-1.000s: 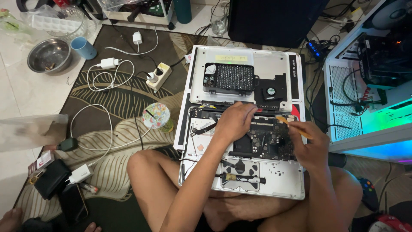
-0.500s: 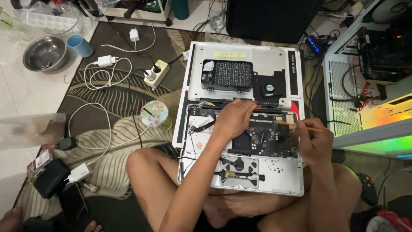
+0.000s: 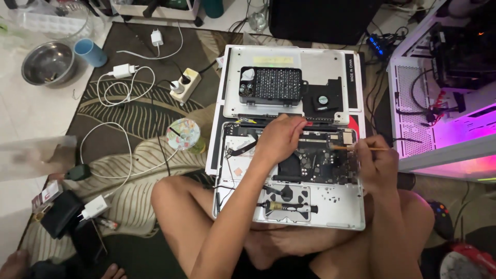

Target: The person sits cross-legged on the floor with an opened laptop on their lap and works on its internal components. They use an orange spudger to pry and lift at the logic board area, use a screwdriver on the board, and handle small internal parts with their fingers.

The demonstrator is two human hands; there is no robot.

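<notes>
left hand [image 3: 281, 138] fingers curled, pressing the opened laptop [image 3: 289, 170] board | right hand [image 3: 376, 161] pinching thin brush [image 3: 356, 149], bristles just beyond fingertips on the board | risk: a slip could snag the cable beside the left fingers

The room is looking a bit dim, with soft light coming from above. Pink and purple light is glowing from the open computer case [image 3: 444, 103] on the right. A see-through box [image 3: 36, 157] on the left is looking blurry. Shadows are staying soft, and edges are bending a little
</notes>
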